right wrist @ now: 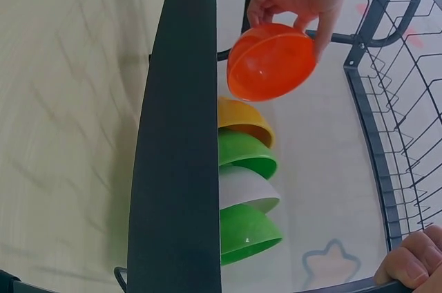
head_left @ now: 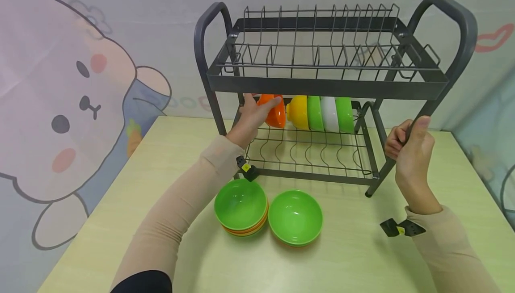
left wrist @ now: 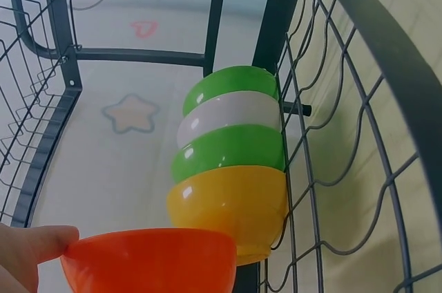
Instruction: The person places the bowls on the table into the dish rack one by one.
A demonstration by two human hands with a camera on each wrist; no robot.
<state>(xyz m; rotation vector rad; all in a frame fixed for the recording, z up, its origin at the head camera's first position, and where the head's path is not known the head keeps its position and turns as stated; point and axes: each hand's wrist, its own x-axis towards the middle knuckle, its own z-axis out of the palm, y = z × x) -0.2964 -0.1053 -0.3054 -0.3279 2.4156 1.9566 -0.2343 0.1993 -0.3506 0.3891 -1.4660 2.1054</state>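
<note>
In the head view my left hand (head_left: 253,119) reaches under the upper tier of a dark metal dish rack (head_left: 330,85) and holds an orange bowl (head_left: 276,113) by its edge. The right wrist view shows the thumb and fingers pinching this orange bowl (right wrist: 273,65), apart from the row beside it. That row stands on edge on the lower tier: a yellow bowl (head_left: 298,112), a green bowl (head_left: 315,113), a white bowl (head_left: 329,114) and another green bowl (head_left: 344,114). My right hand (head_left: 414,150) grips the rack's right front leg.
Two stacks of bowls stand on the table before the rack, each topped by a green one: the left stack (head_left: 241,206) and the right stack (head_left: 295,218). The upper wire basket (head_left: 318,54) overhangs the lower tier. A cartoon-printed cloth (head_left: 80,83) hangs behind.
</note>
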